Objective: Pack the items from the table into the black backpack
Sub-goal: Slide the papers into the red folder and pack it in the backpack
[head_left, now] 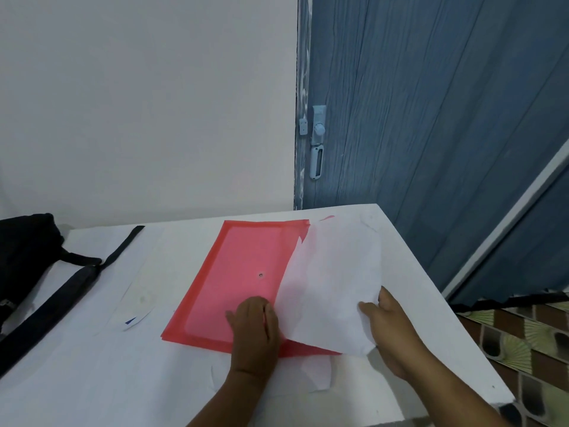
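Right hand [388, 322] pinches white paper sheet [334, 285] at its near edge. Left hand [254, 326] presses flat red plastic folder [238, 272], fingers curled, just beside that grip.

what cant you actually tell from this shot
- Black backpack, head view: cut off by the left edge, so whether it is open is unknown.
- Red folder: its right part is hidden by the white sheet that the right hand holds.
- Left hand: fingertips hidden, grip on the folder unclear.
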### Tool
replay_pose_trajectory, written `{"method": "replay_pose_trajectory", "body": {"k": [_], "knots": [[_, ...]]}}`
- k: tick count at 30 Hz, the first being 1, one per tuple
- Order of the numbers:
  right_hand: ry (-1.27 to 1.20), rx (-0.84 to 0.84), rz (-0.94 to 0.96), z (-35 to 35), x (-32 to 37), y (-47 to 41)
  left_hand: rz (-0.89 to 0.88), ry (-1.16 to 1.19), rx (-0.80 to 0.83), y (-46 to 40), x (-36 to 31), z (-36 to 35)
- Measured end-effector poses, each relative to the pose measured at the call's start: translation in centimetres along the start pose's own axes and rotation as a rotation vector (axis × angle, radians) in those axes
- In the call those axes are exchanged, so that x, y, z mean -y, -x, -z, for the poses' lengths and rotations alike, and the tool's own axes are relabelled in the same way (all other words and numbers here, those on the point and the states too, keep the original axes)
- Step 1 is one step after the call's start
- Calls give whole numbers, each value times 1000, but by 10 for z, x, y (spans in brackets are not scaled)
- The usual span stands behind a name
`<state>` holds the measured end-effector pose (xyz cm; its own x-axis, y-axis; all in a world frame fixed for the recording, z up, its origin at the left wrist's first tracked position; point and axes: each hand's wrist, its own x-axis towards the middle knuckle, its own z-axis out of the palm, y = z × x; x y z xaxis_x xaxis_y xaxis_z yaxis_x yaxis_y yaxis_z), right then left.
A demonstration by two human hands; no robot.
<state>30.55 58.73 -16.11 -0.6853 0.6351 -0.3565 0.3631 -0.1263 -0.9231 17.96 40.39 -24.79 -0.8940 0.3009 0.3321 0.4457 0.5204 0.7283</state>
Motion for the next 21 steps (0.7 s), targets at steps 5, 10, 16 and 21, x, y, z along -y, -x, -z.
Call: {"method": "replay_pose_trajectory", "body": {"k": [5, 10, 16, 21], "knots": [[-70, 4, -63, 6, 13, 0, -49, -8, 7, 1, -1, 0], [-40, 1, -46, 8, 19, -5, -71, -29, -4, 1, -2, 0], [89, -13, 20, 11, 19, -3, -56, -61, 6, 2, 1, -1], [158, -6, 39, 8, 20, -3, -53, -54, 5, 2, 1, -3]]}}
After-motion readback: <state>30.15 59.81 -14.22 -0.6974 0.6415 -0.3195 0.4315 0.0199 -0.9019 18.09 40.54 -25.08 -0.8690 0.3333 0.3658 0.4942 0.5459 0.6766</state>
